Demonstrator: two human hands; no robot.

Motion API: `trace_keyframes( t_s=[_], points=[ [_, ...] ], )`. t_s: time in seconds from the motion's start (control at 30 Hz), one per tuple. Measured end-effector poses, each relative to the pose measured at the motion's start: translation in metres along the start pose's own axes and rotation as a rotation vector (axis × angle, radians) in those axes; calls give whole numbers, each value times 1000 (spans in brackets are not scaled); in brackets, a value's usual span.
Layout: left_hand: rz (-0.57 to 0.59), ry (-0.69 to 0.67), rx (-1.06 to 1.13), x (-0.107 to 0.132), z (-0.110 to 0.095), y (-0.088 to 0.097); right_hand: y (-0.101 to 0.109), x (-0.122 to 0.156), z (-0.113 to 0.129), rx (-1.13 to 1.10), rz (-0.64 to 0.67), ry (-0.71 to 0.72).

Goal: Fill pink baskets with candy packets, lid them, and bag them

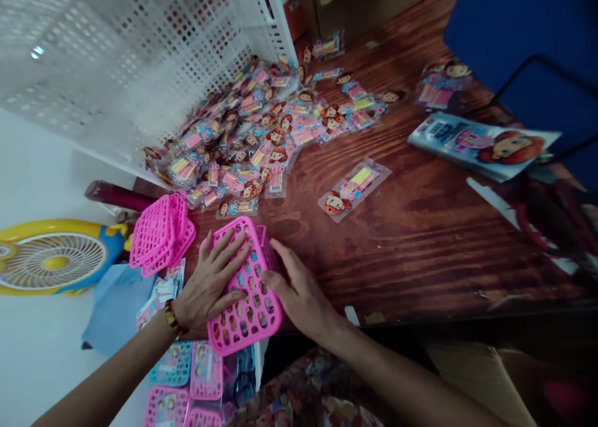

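Observation:
A pink plastic basket (256, 312) with a perforated lid stands at the front edge of the brown table, and small packets show through its holes. My left hand (212, 284) lies flat across the lid with its fingers stretched out. On the basket's right side, my right hand (301, 293) grips the wall, thumb on the rim and fingers along the side. Just left of the basket is a stack of pink lids (161, 231). A single clear packet (355, 187) with a cartoon girl and pink and yellow pieces lies on the wood to the right.
A white crate (140, 84) lies tipped with a heap of packets (261, 128) spilling out. Printed cards (481, 144) and scissors (551, 221) lie at right. A yellow fan (56, 262) stands at left. Filled pink and blue baskets (205, 371) sit below the table edge.

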State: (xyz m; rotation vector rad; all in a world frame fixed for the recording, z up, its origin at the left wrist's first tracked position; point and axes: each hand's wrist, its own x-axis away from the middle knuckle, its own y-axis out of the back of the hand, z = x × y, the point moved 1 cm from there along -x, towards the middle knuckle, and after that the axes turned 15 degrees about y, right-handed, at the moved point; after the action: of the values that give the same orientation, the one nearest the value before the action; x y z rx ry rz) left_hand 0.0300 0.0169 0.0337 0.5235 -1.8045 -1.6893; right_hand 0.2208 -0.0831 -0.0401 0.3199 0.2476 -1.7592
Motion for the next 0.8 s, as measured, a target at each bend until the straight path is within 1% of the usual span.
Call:
trace_keyframes(
  t_s=[0.03, 0.1, 0.17, 0.27, 0.33, 0.4, 0.47, 0.53, 0.6, 0.67, 0.7, 0.77, 0.8],
  points=[
    [12, -2, -14, -1, -1, 0, -9, -1, -2, 19, 29, 3],
    [27, 1, -29, -1, -3, 0, -20, -2, -2, 40, 44, 4],
    [41, 10, -34, -1, -3, 0, -24, -1, -1, 18, 24, 2],
    [52, 29, -29, -2, -4, 1, -22, -2, 0, -49, -5, -12],
    [46, 42, -23, -3, -5, 2, -19, -4, -1, -65, -2, -18],
    [42, 49, -10, -3, -6, 3, -16, -4, -2, -47, 16, -22],
    [44, 56, 25, -3, -6, 5, -13, -4, -5, -17, 62, -21],
    [23, 102, 105, -3, -6, 9, -9, -9, -8, 39, 92, -6],
    [-32, 187, 184, -1, -6, 12, -5, -25, -9, 123, 62, 44],
    [-124, 277, 197, 1, -7, 12, -6, -51, -7, 206, 11, 121],
    [-165, 320, 179, 2, -8, 11, -8, -67, -4, 233, 13, 156],
    [-201, 389, 130, 3, -11, 6, -17, -97, -1, 302, 95, 157],
    [-190, 416, 109, 3, -13, 2, -23, -109, -1, 341, 171, 125]
  ],
)
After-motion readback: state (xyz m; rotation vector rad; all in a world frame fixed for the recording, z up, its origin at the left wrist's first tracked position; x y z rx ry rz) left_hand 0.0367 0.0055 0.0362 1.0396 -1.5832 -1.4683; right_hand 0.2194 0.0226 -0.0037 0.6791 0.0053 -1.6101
